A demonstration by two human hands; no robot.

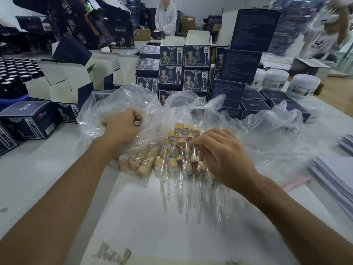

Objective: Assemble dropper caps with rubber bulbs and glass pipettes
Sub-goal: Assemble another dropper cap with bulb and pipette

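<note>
A heap of assembled droppers (pixel 183 150), bamboo-coloured caps with thin glass pipettes pointing toward me, lies in the middle of the white table (pixel 47 178). My left hand (pixel 121 126) reaches into a clear plastic bag (pixel 107 104) and grips a bamboo cap (pixel 137 120) with curled fingers. More loose caps (pixel 137 163) lie at the bag's near end. My right hand (pixel 221 155) hovers over the right side of the heap, its fingertips pinching the top of a glass pipette (pixel 193 150).
Dark blue printed boxes (pixel 183 69) are stacked behind the bags, open white-lined cartons (pixel 63 81) at the left, white jars (pixel 303 85) at the right. A crumpled clear bag (pixel 277 131) and a stack of paper sheets (pixel 336 175) lie on the right. People stand in the background.
</note>
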